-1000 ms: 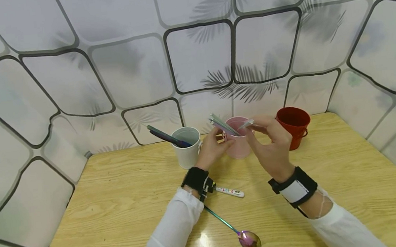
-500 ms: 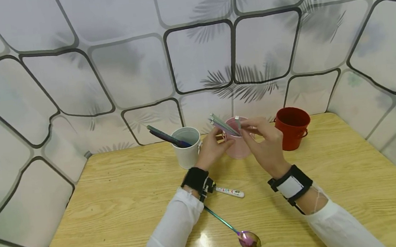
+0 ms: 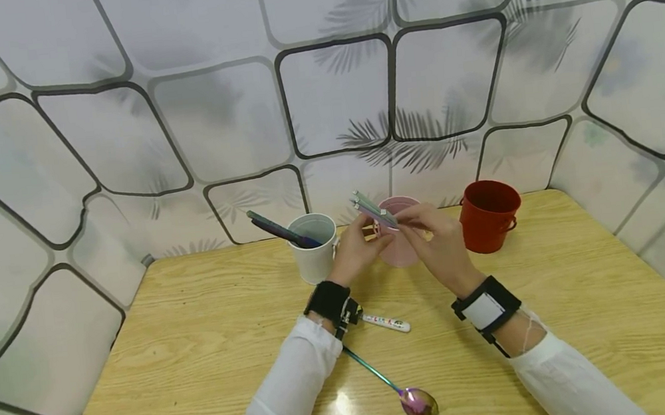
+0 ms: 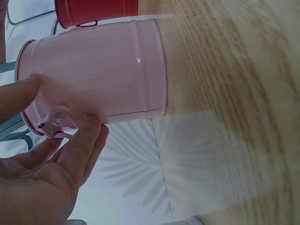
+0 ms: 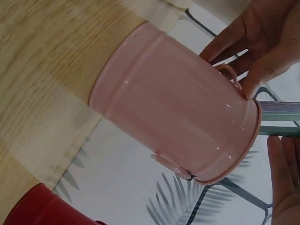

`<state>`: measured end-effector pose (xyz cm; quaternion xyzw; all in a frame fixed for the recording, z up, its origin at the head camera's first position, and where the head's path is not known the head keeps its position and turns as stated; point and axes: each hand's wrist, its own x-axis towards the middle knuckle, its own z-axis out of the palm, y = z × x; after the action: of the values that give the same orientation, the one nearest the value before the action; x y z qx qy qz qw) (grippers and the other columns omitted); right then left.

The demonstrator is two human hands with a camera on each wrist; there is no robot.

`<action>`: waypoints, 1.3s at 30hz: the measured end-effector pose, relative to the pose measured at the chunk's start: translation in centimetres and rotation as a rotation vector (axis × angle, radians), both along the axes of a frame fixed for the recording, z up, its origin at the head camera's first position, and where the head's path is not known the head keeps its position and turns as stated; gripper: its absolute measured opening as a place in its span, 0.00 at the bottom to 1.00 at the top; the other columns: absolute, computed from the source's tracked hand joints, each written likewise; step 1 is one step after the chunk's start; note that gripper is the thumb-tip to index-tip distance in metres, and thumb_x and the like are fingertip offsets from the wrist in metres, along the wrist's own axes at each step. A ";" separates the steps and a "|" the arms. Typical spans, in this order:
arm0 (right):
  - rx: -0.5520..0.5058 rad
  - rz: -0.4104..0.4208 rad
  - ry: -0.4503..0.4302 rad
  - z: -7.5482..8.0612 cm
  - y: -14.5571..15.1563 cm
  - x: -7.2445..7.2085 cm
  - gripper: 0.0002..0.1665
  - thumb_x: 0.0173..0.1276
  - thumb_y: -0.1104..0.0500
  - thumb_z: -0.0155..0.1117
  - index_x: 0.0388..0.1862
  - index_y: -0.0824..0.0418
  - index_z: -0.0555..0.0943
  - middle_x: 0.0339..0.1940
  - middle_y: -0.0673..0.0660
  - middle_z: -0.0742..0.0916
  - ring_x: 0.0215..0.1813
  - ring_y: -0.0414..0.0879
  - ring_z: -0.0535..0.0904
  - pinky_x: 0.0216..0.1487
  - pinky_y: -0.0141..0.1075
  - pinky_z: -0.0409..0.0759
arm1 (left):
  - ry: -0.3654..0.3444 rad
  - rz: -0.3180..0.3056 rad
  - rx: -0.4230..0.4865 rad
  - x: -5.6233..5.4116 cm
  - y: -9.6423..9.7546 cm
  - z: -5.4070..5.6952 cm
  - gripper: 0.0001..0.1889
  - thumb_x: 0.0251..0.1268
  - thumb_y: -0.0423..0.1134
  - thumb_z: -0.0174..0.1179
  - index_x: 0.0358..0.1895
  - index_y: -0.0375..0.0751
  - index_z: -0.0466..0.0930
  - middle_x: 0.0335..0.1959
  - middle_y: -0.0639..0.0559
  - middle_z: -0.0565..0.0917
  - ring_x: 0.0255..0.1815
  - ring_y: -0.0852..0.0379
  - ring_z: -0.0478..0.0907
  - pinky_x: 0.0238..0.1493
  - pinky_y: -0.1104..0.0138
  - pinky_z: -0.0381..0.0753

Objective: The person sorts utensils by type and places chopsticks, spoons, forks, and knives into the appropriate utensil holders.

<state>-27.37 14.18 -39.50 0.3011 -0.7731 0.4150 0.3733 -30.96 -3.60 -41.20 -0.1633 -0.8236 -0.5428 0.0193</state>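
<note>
A pink bucket (image 3: pixel 399 251) stands upright near the back wall. My left hand (image 3: pixel 357 252) grips its left side by the rim; in the left wrist view the thumb presses the pink wall (image 4: pixel 98 75) and the fingers lie around the handle lug (image 4: pixel 63 112). Several slim pale green and lilac pen-like sticks (image 3: pixel 372 212) lean left out of the bucket. My right hand (image 3: pixel 441 244) is over the bucket's right rim and pinches another slim pale stick (image 3: pixel 389 218) against that bunch. The right wrist view shows its fingers (image 5: pixel 281 164) beside a green stick (image 5: pixel 279 131). The sticks' lower ends are hidden inside.
Left of the pink bucket, a white bucket (image 3: pixel 314 266) holds dark pen-like items (image 3: pixel 277 229). A red bucket (image 3: pixel 481 230) stands at right. Nearer on the wooden table (image 3: pixel 202 353) lie a white marker (image 3: pixel 387 323) and an iridescent long-handled spoon (image 3: pixel 419 405), both partly under my left forearm.
My right hand has moved left and slightly down with its stick, from the bucket's right side to the other sticks. My left hand stays on the bucket.
</note>
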 end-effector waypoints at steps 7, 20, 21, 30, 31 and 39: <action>0.056 -0.007 -0.028 -0.3 0.1 -0.3 0.18 0.57 0.77 0.76 0.46 0.66 0.85 0.44 0.58 0.90 0.47 0.52 0.89 0.50 0.44 0.88 | 0.006 0.003 -0.018 0.0 0.1 0.1 0.26 0.67 0.36 0.71 0.66 0.38 0.76 0.62 0.37 0.81 0.63 0.41 0.80 0.61 0.54 0.84; 0.115 -0.017 -0.061 -0.2 -0.2 -0.1 0.16 0.61 0.74 0.75 0.48 0.66 0.85 0.45 0.59 0.89 0.48 0.52 0.88 0.50 0.46 0.89 | 0.007 0.008 -0.034 0.1 0.1 0.2 0.24 0.68 0.37 0.71 0.65 0.41 0.76 0.63 0.37 0.80 0.62 0.39 0.81 0.59 0.52 0.85; 0.120 -0.020 -0.060 -0.3 -0.2 -0.1 0.17 0.61 0.74 0.75 0.48 0.65 0.85 0.45 0.59 0.89 0.48 0.52 0.88 0.50 0.46 0.89 | 0.009 0.008 -0.035 0.1 0.1 0.2 0.25 0.68 0.37 0.71 0.65 0.41 0.76 0.63 0.37 0.80 0.62 0.39 0.81 0.59 0.52 0.85; 0.148 -0.029 -0.052 -0.1 -0.2 0.0 0.18 0.61 0.73 0.75 0.50 0.65 0.88 0.47 0.58 0.90 0.50 0.51 0.88 0.54 0.46 0.87 | -0.005 0.008 -0.012 0.2 0.1 0.2 0.24 0.67 0.35 0.71 0.64 0.39 0.77 0.63 0.36 0.81 0.63 0.39 0.80 0.60 0.53 0.84; 0.151 -0.030 -0.053 -0.1 -0.2 0.0 0.18 0.61 0.73 0.75 0.50 0.65 0.88 0.47 0.58 0.91 0.50 0.52 0.88 0.54 0.46 0.87 | -0.009 0.008 -0.010 0.2 0.1 0.2 0.24 0.67 0.35 0.71 0.64 0.39 0.77 0.63 0.36 0.80 0.63 0.39 0.80 0.60 0.53 0.84; 0.205 -0.020 -0.047 0.0 -0.2 0.1 0.19 0.61 0.71 0.76 0.53 0.64 0.88 0.48 0.59 0.91 0.51 0.53 0.89 0.54 0.48 0.87 | -0.037 0.004 0.037 0.1 0.1 0.0 0.24 0.67 0.35 0.70 0.63 0.34 0.77 0.61 0.36 0.81 0.63 0.39 0.79 0.61 0.55 0.84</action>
<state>-27.24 13.96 -39.50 0.3200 -0.8230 0.3370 0.3265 -30.89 -3.47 -41.17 -0.1511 -0.8139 -0.5610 0.0080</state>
